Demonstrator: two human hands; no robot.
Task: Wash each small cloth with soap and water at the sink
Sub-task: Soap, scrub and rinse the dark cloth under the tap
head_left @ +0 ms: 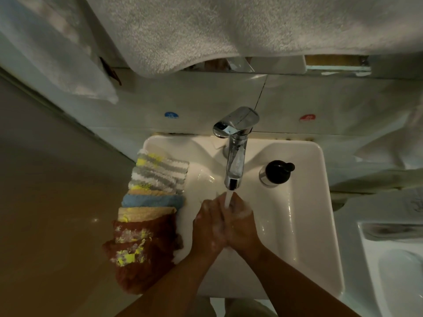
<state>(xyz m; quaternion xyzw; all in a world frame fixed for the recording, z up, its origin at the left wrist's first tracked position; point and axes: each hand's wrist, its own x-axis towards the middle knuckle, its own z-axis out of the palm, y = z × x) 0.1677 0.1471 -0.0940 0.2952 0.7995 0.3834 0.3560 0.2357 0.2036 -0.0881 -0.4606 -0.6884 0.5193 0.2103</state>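
My left hand (208, 225) and my right hand (241, 226) are pressed palm to palm over the white sink (306, 225), under the stream from the chrome tap (235, 145). White soap foam covers the fingers and neither hand holds a cloth. Several small cloths lie overlapping in a row along the sink's left rim: grey-and-white striped cloths (160, 172) at the back, a blue cloth (153, 200), a tan cloth (146, 213), and red-brown cloths (146, 252) with yellow stains nearest to me.
A soap dispenser with a black pump top (277, 171) stands on the rim right of the tap. A grey towel (229, 30) hangs above the sink. A second basin (393, 271) sits at the right. The floor lies to the left.
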